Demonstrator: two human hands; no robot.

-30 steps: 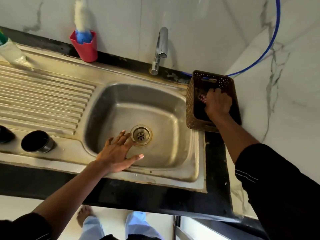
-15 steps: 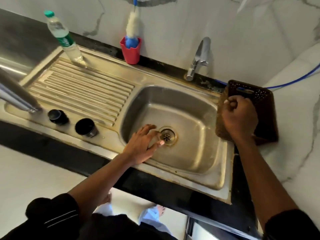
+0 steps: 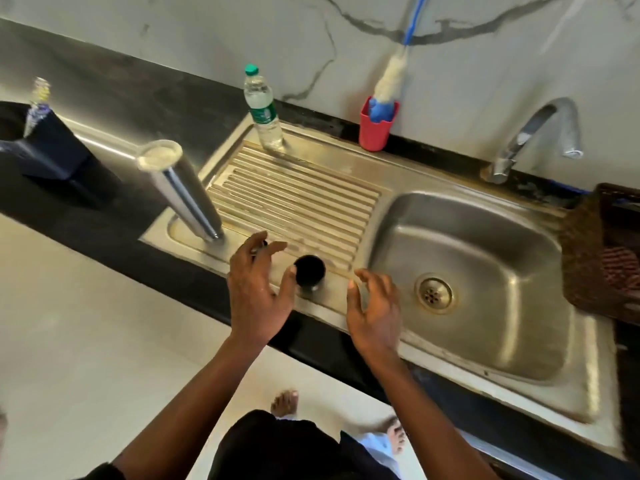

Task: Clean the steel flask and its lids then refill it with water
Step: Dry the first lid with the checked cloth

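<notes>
The steel flask [image 3: 180,192] stands on the left end of the drainboard [image 3: 304,192], leaning in the wide view. A black lid [image 3: 309,270] sits near the drainboard's front edge. A second, smaller dark lid [image 3: 264,243] is mostly hidden under my left hand. My left hand [image 3: 256,285] hovers over the small lid with fingers spread and loosely bent, its thumb touching the black lid's side. My right hand [image 3: 375,306] hangs just right of the black lid, fingers loosely curled, holding nothing.
The sink basin [image 3: 485,244] with its drain [image 3: 434,292] lies to the right, under the tap [image 3: 540,136]. A plastic water bottle [image 3: 261,109] and a red cup holding a brush [image 3: 377,126] stand at the back. A brown basket [image 3: 609,251] sits far right, a dark box [image 3: 52,154] far left.
My left hand left the basin and moved left over the lids. My right hand came off the brown basket and now hangs beside the black lid. The view swung left.
</notes>
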